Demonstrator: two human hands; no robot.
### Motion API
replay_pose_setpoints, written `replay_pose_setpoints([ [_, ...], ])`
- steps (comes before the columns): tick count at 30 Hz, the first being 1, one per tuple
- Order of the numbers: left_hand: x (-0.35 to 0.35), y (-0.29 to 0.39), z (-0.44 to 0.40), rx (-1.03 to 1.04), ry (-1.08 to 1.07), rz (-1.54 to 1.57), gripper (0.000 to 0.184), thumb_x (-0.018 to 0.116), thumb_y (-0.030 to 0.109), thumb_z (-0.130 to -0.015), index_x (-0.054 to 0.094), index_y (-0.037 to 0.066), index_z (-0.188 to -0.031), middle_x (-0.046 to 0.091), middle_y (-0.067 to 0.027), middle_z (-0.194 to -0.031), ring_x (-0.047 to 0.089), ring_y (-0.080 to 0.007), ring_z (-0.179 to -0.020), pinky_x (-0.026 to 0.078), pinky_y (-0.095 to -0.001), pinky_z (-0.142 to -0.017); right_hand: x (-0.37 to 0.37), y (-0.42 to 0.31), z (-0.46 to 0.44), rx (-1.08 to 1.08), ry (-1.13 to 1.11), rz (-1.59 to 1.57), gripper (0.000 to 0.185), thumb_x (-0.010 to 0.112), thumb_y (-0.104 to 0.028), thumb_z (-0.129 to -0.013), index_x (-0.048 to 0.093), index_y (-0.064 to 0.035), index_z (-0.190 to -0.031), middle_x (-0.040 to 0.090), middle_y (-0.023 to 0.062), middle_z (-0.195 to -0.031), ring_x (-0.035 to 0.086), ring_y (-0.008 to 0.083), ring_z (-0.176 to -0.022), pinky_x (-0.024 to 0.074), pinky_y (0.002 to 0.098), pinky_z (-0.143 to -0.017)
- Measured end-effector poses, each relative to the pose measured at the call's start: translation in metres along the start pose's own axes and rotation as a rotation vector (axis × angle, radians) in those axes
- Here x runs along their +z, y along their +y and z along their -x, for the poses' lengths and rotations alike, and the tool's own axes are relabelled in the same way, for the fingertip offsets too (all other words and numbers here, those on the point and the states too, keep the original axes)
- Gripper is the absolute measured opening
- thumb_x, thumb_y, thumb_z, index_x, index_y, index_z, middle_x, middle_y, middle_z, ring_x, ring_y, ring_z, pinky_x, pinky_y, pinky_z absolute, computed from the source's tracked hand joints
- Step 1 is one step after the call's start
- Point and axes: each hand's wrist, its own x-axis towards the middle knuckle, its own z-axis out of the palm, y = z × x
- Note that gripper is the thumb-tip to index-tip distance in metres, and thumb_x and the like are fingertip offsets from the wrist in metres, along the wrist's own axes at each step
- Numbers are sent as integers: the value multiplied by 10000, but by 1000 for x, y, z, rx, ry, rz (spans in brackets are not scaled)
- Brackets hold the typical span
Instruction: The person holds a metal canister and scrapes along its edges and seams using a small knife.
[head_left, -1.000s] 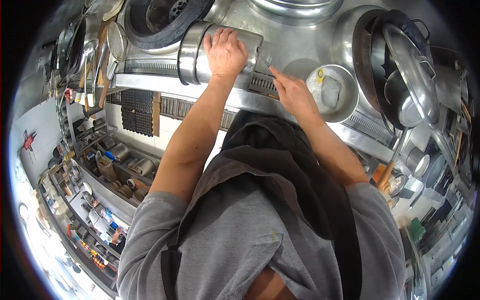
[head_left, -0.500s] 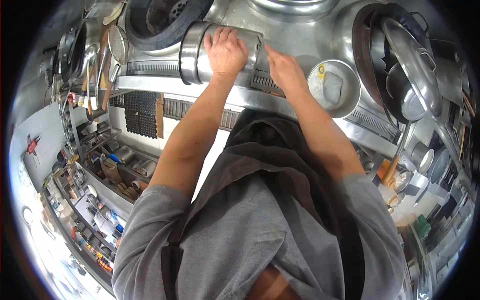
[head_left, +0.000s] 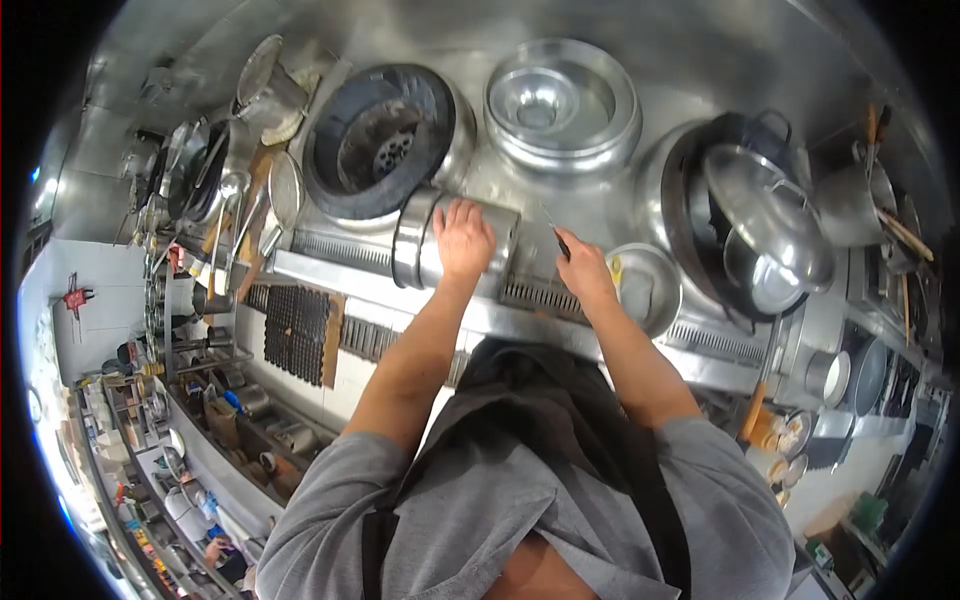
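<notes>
While the left hand (head_left: pixel 464 240) rests unclenched on the tipped pot (head_left: pixel 413 243), the right hand (head_left: pixel 586 270) grasps a thin tool (head_left: pixel 561 242).
A bowl (head_left: pixel 666 290) sits just right of that hand.

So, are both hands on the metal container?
No: only the left hand rests on the metal container; the right hand holds a dark-handled tool.

Restaurant-style kitchen, as shown by a stainless-steel range (head_left: pixel 560 195) with a black-ringed burner (head_left: pixel 378 142) and slotted grates (head_left: pixel 542 297), a dark wok (head_left: pixel 692 215) beside a metal lid (head_left: pixel 752 222), ladles (head_left: pixel 234 184) and a mesh strainer (head_left: pixel 286 190) gathered at one side, and crowded metal shelving (head_left: pixel 215 468)
</notes>
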Motion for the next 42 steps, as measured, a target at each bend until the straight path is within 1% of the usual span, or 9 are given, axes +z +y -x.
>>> replay_pose_setpoints([
  [8, -5, -5, 10, -33, -55, 22, 346, 653, 189, -831, 691, 36, -1139, 658, -117, -1268, 547, -289, -1298, 328, -546, -1154, -83, 38, -121, -147, 264, 180, 426, 617, -104, -857, 671, -92, -1280, 704, 272, -1061, 671, 466, -985, 521, 527, -880],
  [11, -9, -5, 12, -53, -59, -17, 363, 662, 216, -829, 690, 36, -1143, 646, -112, -1285, 537, -286, -1308, 326, -528, -1165, -111, 34, -175, -111, 195, 394, 413, 576, -63, -857, 683, -62, -1257, 699, 277, -1085, 648, 470, -1039, 507, 543, -924],
  [13, -18, -6, 13, -78, -25, -3, 363, 665, 203, -813, 682, 43, -1138, 648, -109, -1279, 542, -285, -1306, 335, -530, -1164, -115, 58, -213, -257, 163, 569, 350, 576, -119, -890, 726, -69, -1202, 723, 226, -1106, 674, 428, -1047, 530, 511, -933],
  [15, -23, -7, 14, -94, -1, 34, 364, 669, 191, -797, 675, 50, -1132, 649, -106, -1272, 546, -284, -1303, 344, -532, -1162, -122, 59, -246, -304, -38, 735, 320, 565, -117, -898, 754, -79, -1153, 725, 207, -1124, 669, 406, -1083, 531, 496, -949],
  [25, -29, -7, 16, -80, -97, 71, 371, 668, 223, -809, 660, 71, -1147, 621, -98, -1285, 518, -280, -1330, 327, -507, -1184, -97, 48, -302, -248, -227, 890, 298, 611, -102, -840, 768, -74, -1092, 733, 189, -1110, 667, 381, -1097, 524, 506, -955],
  [34, -23, -7, 19, -84, -71, 79, 326, 654, 227, -810, 686, 69, -1093, 637, -97, -1272, 515, -273, -1328, 324, -504, -1184, -100, 81, -274, -281, -94, 700, 351, 629, -137, -872, 734, -35, -1191, 712, 217, -1192, 675, 406, -1067, 520, 487, -937],
  [37, -23, -7, 19, -89, -72, 79, 330, 650, 230, -821, 691, 65, -1104, 633, -101, -1293, 514, -281, -1332, 319, -504, -1189, -99, 89, -246, -108, 14, 345, 406, 633, -149, -914, 674, -43, -1304, 722, 229, -1158, 688, 396, -1062, 524, 467, -912],
  [39, -20, -8, 20, -87, -48, 74, 337, 659, 252, -821, 703, 62, -1096, 642, -106, -1279, 513, -280, -1327, 305, -506, -1196, -102, 40, -162, 18, 11, -78, 461, 631, -139, -946, 598, -38, -1394, 731, 222, -1100, 724, 340, -914, 558, 412, -812],
  [42, -10, -9, 22, -80, -26, 51, 358, 672, 281, -812, 721, 56, -1087, 651, -115, -1279, 514, -280, -1326, 282, -510, -1207, -66, 77, -96, -227, 169, -73, 484, 619, -97, -954, 542, 18, -1418, 710, 182, -1006, 665, 221, -679, 550, 336, -629],
])
